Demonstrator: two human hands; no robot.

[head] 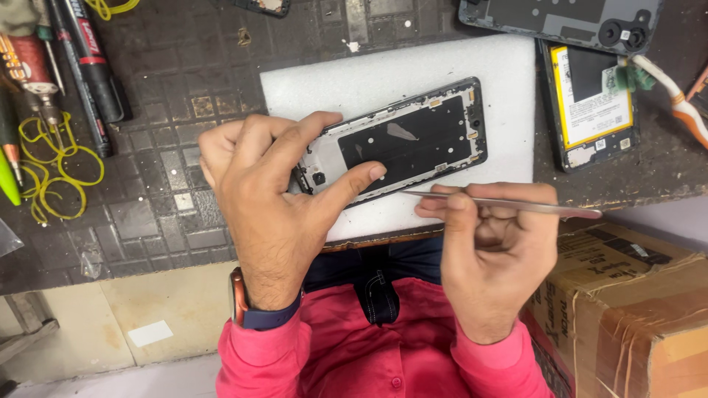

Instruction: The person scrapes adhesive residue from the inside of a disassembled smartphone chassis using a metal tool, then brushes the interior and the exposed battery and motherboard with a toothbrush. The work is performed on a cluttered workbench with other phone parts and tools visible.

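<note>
Two hands low, left hand pinning phone frame, right hand gripping tweezers

Phone frame, on white foam pad: left hand pinches its near end; right hand holds metal spudger just below it.

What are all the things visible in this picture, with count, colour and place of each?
phone frame: 1, black, on the foam pad, held at its left end
foam pad: 1, white, centre of the work mat
metal tool: 1, silver, thin, in the right hand
open phone with battery: 1, black and yellow, right
back cover: 1, grey, top right
markers: 2, black, top left
rubber bands: several, yellow, left
cardboard box: 1, brown, bottom right
left hand: on the frame
right hand: closed on the tool
</note>
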